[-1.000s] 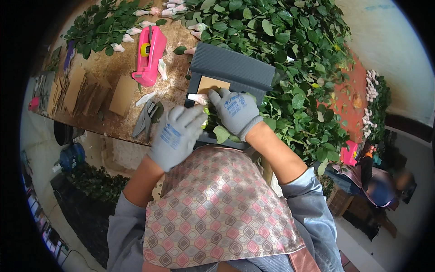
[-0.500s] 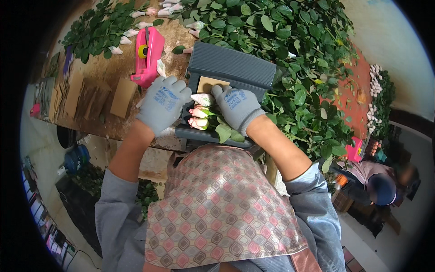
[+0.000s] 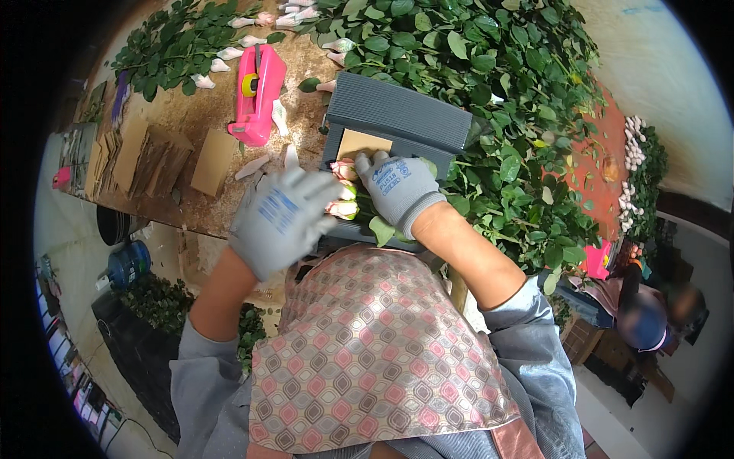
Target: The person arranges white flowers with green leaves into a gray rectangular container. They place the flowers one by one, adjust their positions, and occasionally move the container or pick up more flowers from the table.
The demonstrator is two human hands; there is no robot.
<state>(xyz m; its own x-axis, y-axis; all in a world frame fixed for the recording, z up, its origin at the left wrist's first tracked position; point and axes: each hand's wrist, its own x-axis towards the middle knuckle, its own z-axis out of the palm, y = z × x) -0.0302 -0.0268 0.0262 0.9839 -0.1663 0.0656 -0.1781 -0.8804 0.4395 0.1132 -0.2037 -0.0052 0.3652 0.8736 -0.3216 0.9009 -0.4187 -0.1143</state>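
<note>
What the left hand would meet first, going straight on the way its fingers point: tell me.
The left hand would likely meet the pink rosebuds lying in the grey stand first; depth is unclear, so it might pass above them.

A worn brown wooden workbench spans the upper left, sunlight whitening patches of its top. To the right, a red surface shows near a pale wall faintly smudged blue. At lower left are a blue water jug and a black container; bright violet-tinged panels at the rim are unclear.
</note>
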